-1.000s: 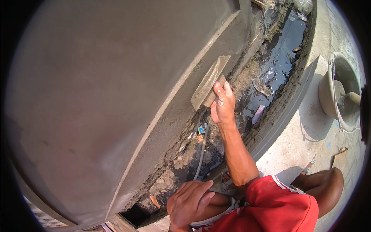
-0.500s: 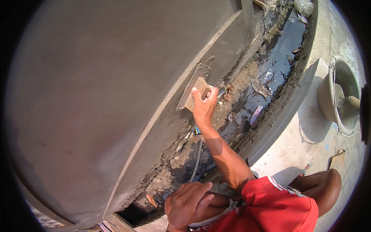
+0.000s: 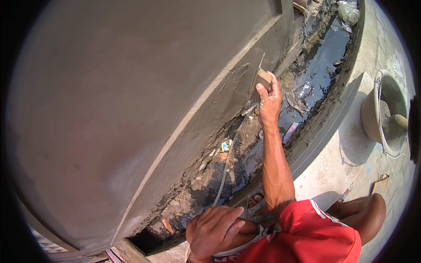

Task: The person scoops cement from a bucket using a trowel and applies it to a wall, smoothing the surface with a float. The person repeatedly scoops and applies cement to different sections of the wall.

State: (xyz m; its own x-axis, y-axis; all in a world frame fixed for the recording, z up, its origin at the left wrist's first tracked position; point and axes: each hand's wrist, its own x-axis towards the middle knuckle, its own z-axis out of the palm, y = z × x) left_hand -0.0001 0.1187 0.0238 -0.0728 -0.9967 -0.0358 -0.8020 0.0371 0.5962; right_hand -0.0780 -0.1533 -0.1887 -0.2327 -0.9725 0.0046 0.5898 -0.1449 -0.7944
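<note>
Apparently for control, the right hand (image 3: 269, 105) clamps its fingers (image 3: 275, 84) on a wooden float (image 3: 264, 78) beside the wall (image 3: 131, 109); left hand (image 3: 214, 230), thumb apart, rests on the knee (image 3: 250, 226), likely for balance.

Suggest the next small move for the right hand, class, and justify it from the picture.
Probably sweep the float back across the ridged mortar patch: the right hand already grips it beside that patch, and the raised ridges look rougher than the large smooth wall face to the left.
</note>
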